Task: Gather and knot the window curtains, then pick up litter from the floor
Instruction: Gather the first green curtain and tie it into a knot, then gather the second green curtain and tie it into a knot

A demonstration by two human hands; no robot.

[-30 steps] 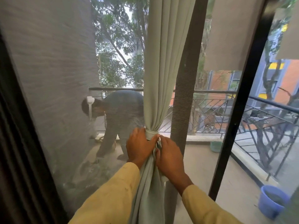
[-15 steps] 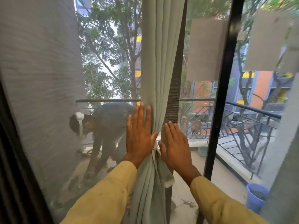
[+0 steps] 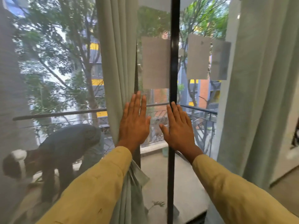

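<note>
Now, your left fingers (image 3: 137,104): straight, close side by side, pointing up; the thumb sticks out to the right.
Your right fingers (image 3: 175,111): straight, a little apart, pointing up, holding nothing.
Your left hand (image 3: 134,126): flat, in front of the right edge of the bunched curtain (image 3: 116,62); you cannot tell if it touches the cloth.
Your right hand (image 3: 179,133): flat, in front of the black bar (image 3: 174,62), near the left hand but apart from it.
The bunched curtain: pale green, long and thin, hanging straight up and down, just left of the black bar.
Tied part: mostly hidden behind your left sleeve (image 3: 97,183); a flap (image 3: 137,173) of cloth pokes out to the right.
Other curtain (image 3: 262,78): loose and wide, hanging at the right.
Pot (image 3: 164,151): small, green, on the balcony floor past the glass; too blurry to see inside.
</note>
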